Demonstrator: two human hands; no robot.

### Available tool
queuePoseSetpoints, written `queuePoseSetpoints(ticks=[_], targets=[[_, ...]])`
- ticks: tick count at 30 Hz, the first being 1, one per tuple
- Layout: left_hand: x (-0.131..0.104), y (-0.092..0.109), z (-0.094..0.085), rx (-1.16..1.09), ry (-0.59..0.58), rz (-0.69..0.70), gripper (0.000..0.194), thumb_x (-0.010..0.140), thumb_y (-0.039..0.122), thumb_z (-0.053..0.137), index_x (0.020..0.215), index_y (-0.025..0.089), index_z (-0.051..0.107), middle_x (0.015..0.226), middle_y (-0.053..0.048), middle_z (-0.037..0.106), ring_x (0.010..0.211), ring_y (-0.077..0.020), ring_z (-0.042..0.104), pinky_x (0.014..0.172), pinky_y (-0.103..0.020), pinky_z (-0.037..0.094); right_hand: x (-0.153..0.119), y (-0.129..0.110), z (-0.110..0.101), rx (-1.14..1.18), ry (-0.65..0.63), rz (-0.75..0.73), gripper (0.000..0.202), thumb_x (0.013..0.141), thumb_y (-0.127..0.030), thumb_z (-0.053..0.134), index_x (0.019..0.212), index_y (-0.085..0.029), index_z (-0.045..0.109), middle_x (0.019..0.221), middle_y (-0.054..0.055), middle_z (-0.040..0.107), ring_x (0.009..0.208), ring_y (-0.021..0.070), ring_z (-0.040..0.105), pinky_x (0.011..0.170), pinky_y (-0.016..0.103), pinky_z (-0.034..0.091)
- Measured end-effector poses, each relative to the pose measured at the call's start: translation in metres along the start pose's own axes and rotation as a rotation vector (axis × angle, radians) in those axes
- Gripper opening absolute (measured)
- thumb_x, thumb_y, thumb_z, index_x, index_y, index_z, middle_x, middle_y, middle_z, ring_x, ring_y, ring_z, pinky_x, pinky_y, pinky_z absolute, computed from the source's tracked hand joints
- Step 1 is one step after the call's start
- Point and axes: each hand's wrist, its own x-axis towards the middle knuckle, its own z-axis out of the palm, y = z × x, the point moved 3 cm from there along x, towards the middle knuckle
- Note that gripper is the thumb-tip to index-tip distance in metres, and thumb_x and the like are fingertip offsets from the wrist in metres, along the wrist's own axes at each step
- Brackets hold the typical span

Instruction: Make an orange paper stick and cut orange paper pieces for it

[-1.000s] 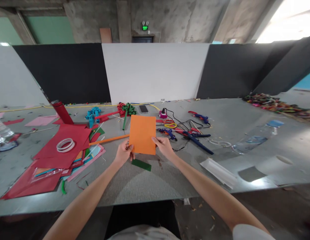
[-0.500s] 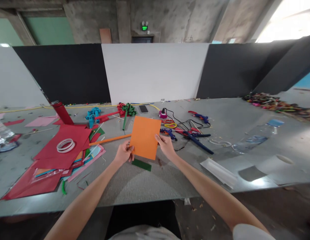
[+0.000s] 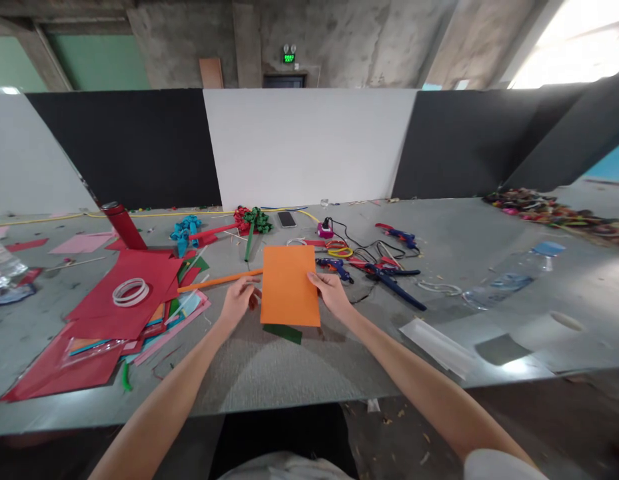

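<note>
An orange sheet of paper (image 3: 289,287) hangs over the table in front of me, its face towards me. My right hand (image 3: 330,291) pinches its right edge, thumb in front and fingers behind. Just off the left edge is my left hand (image 3: 239,298), its fingers apart and slightly curled, with nothing seen in them. A dark green paper strip (image 3: 284,334) lies partly hidden below the sheet's lower edge. From behind the left hand a long orange paper stick (image 3: 216,281) runs to the left across the table.
Left lie red paper sheets (image 3: 102,303) with white tape rolls (image 3: 130,292); a red bottle (image 3: 124,225) stands behind. Blue and green paper flowers (image 3: 258,219) and a phone (image 3: 286,219) lie at the back. Glue guns (image 3: 334,268), dark pliers (image 3: 396,285) and a water bottle (image 3: 514,273) are right.
My left hand has let go of the orange sheet and moved a little to the left. The sheet has dropped slightly and straightened, still in my right hand.
</note>
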Motion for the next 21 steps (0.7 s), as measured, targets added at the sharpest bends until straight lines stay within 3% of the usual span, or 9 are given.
queuePoseSetpoints(ticks=[3, 6, 10, 15, 21], targets=[[0.0, -0.002, 0.002, 0.299, -0.067, 0.213, 0.022, 0.086, 0.021, 0.055, 0.104, 0.02, 0.067, 0.082, -0.005, 0.072, 0.067, -0.0163, 0.067, 0.063, -0.026, 0.051, 0.004, -0.001, -0.01, 0.068, 0.173, -0.086, 0.049, 0.07, -0.07, 0.074, 0.072, -0.022, 0.067, 0.078, 0.005, 0.071, 0.071, 0.0223, 0.065, 0.058, 0.031, 0.052], [-0.009, 0.001, 0.016, 0.533, -0.286, 0.408, 0.024, 0.09, 0.02, 0.056, 0.109, 0.023, 0.07, 0.106, -0.009, 0.073, 0.104, -0.0229, 0.067, 0.092, -0.035, 0.052, 0.009, -0.002, -0.022, 0.173, 0.323, -0.146, 0.05, 0.07, -0.071, 0.073, 0.078, -0.022, 0.066, 0.083, 0.006, 0.07, 0.07, 0.0191, 0.063, 0.057, 0.028, 0.05], [-0.019, -0.001, 0.034, 0.713, -0.499, 0.472, 0.034, 0.092, 0.027, 0.06, 0.124, 0.025, 0.067, 0.131, -0.01, 0.066, 0.129, -0.0267, 0.055, 0.112, -0.041, 0.041, 0.016, 0.0, -0.035, 0.24, 0.416, -0.171, 0.054, 0.067, -0.072, 0.074, 0.077, -0.021, 0.063, 0.08, 0.006, 0.068, 0.067, 0.0172, 0.06, 0.054, 0.027, 0.047], [-0.016, -0.01, 0.033, 0.741, -0.479, 0.447, 0.038, 0.093, 0.019, 0.053, 0.128, 0.025, 0.066, 0.135, -0.008, 0.065, 0.131, -0.0241, 0.054, 0.114, -0.04, 0.04, 0.019, 0.003, -0.039, 0.23, 0.441, -0.172, 0.054, 0.07, -0.073, 0.072, 0.077, -0.021, 0.06, 0.077, 0.004, 0.067, 0.065, 0.0164, 0.06, 0.053, 0.026, 0.045], [-0.006, -0.012, 0.016, 0.643, -0.406, 0.475, 0.051, 0.081, 0.002, 0.049, 0.122, 0.024, 0.07, 0.125, -0.008, 0.069, 0.124, -0.024, 0.059, 0.112, -0.042, 0.044, 0.018, -0.002, -0.037, 0.197, 0.424, -0.192, 0.053, 0.072, -0.074, 0.07, 0.076, -0.022, 0.06, 0.073, 0.003, 0.065, 0.064, 0.0171, 0.06, 0.051, 0.027, 0.044]])
